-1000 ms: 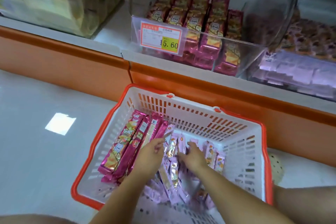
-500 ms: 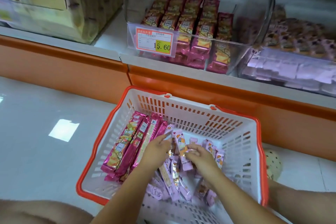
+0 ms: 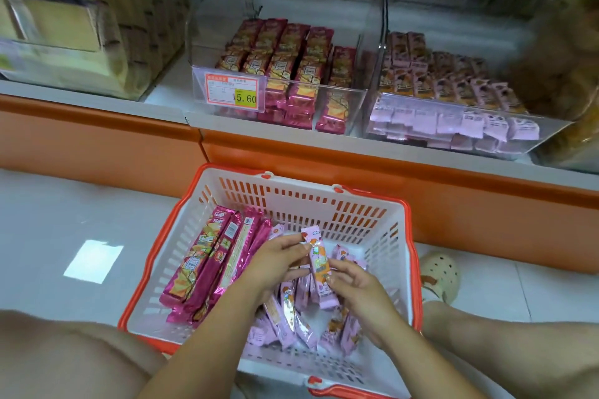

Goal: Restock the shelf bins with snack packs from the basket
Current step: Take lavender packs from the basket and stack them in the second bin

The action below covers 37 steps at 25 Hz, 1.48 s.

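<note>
A white basket with an orange rim [image 3: 363, 220] stands on the floor below the shelf. Long magenta packs [image 3: 207, 256] lie along its left side and several small light-pink packs [image 3: 288, 317] are heaped in its middle. My left hand [image 3: 275, 262] and my right hand [image 3: 359, 288] are both inside the basket, together holding an upright bundle of light-pink snack packs [image 3: 319, 266]. Above, a clear bin [image 3: 353, 107] holds rows of magenta packs, and the clear bin to its right [image 3: 534, 136] holds light-pink packs.
A price tag reading 15.60 [image 3: 231, 91] hangs on the left bin's front. The orange shelf base [image 3: 453, 178] runs behind the basket. Cardboard boxes [image 3: 48, 10] fill the shelf at left. A foot in a cream clog [image 3: 440, 275] rests right of the basket; knees flank it.
Both hands gathered light-pink packs from the heap and lifted a bundle upright. The view tilted up, showing more of the shelf bins.
</note>
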### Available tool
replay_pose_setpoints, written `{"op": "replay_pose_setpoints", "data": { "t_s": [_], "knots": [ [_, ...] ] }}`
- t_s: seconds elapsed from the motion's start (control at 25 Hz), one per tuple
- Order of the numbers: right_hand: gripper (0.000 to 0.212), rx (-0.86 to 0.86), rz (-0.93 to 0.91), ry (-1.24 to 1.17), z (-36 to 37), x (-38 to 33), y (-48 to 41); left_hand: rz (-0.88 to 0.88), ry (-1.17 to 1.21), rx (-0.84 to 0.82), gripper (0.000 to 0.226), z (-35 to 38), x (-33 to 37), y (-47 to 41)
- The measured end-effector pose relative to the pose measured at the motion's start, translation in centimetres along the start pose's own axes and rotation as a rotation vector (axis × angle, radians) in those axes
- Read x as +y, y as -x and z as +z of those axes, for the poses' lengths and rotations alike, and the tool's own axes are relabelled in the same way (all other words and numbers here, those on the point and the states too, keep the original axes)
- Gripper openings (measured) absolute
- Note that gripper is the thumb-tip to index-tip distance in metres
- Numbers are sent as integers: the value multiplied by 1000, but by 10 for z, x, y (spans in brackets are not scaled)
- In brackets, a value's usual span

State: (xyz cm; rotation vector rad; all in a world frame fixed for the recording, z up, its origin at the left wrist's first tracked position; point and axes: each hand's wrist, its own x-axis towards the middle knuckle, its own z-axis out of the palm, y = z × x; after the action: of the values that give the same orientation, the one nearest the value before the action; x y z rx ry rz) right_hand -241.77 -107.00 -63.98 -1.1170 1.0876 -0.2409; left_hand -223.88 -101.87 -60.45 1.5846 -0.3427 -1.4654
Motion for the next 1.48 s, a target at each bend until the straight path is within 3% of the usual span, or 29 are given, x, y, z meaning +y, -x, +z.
{"op": "replay_pose_setpoints", "data": {
  "t_s": [0.12,0.2,0.32,0.52,0.6,0.68,0.8,0.88,0.96,1.2,1.36,1.48],
  "knots": [
    [33,24,-16,2,-3,-3,4,24,-12,3,13,4,4,4],
    [32,35,-69,51,-1,-17,13,69,-29,20,22,9,14,10],
    [32,116,-252,271,4,-54,30,217,-63,58,31,24,42,24],
    [31,429,-699,453,-23,-171,68,725,-117,25,24,56,146,68],
    [31,520,-779,446,-54,-230,79,1023,-294,131,29,65,193,74],
    [28,627,-808,445,-90,-282,69,1178,-555,288,39,74,236,62],
    [15,788,-700,462,-136,-332,14,1082,-814,364,54,89,272,21],
    [10,814,-594,480,-157,-351,-32,1008,-866,285,50,95,274,-2],
    [20,822,-483,581,-167,-364,-67,1009,-861,239,46,95,270,-13],
    [40,636,-213,806,-165,-354,-111,1048,-826,236,47,92,271,-17],
    [42,587,-202,830,-160,-358,-92,1037,-777,233,44,94,273,-17],
    [38,773,-484,655,-139,-363,-50,1097,-631,281,40,88,268,0]
  ]
}}
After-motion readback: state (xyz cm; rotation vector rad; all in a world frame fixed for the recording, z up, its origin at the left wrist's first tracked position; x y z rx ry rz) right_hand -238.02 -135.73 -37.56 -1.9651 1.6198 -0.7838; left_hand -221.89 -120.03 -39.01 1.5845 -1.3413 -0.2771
